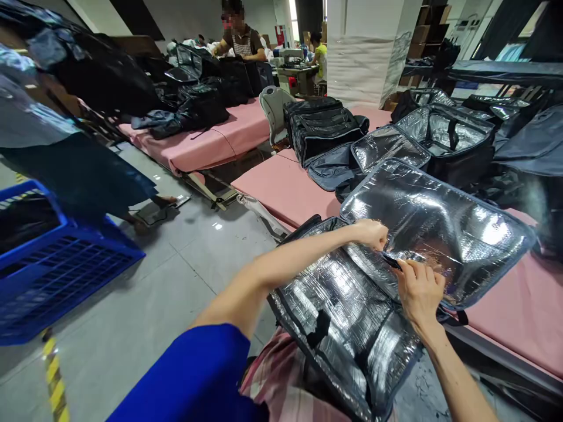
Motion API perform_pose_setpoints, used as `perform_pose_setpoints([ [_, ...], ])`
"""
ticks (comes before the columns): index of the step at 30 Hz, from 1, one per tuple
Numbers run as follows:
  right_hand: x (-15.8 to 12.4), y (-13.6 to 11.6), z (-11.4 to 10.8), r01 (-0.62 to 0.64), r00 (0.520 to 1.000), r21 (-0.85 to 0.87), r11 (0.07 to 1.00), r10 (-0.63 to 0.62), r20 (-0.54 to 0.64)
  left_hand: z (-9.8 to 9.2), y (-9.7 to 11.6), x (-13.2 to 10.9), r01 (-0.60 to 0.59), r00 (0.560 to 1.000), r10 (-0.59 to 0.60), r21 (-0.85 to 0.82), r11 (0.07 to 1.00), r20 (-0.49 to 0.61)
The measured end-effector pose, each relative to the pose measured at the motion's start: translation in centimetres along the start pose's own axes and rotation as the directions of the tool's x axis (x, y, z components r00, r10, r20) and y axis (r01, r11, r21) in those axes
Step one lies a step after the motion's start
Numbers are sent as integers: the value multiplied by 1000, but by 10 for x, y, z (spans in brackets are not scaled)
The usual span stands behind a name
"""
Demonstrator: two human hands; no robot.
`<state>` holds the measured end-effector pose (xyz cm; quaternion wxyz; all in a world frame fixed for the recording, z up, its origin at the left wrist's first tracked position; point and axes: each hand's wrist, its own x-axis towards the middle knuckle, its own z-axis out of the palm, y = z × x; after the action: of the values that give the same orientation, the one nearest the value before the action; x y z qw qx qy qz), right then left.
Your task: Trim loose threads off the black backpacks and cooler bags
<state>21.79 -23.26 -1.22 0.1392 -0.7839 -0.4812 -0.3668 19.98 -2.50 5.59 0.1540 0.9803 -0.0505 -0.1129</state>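
An open insulated bag (347,305) with shiny silver lining lies in front of me, its lid (440,223) folded back onto the pink table (285,187). My left hand (372,233) rests on the hinge between lid and body, fingers curled closed against the lining. My right hand (420,287) is just beside it, fingers closed on a small dark tool (390,261) whose tip points at the hinge seam. A black strap (320,329) shows inside the bag.
More open silver-lined bags (444,132) and stacked black bags (321,126) sit further along the pink table. A blue crate (53,264) stands on the floor at left beside a passing person (53,117). Other people work at the far tables.
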Motion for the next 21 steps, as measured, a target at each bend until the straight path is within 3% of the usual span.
perform_pose_setpoints([
  [3,3,-6,4,-35,999,17,999,35,2,-15,-1,10,21,986,-1,-119,993,165],
  [21,14,-9,18,-4,999,81,997,1,39,-13,-11,18,55,967,4,-225,973,254],
])
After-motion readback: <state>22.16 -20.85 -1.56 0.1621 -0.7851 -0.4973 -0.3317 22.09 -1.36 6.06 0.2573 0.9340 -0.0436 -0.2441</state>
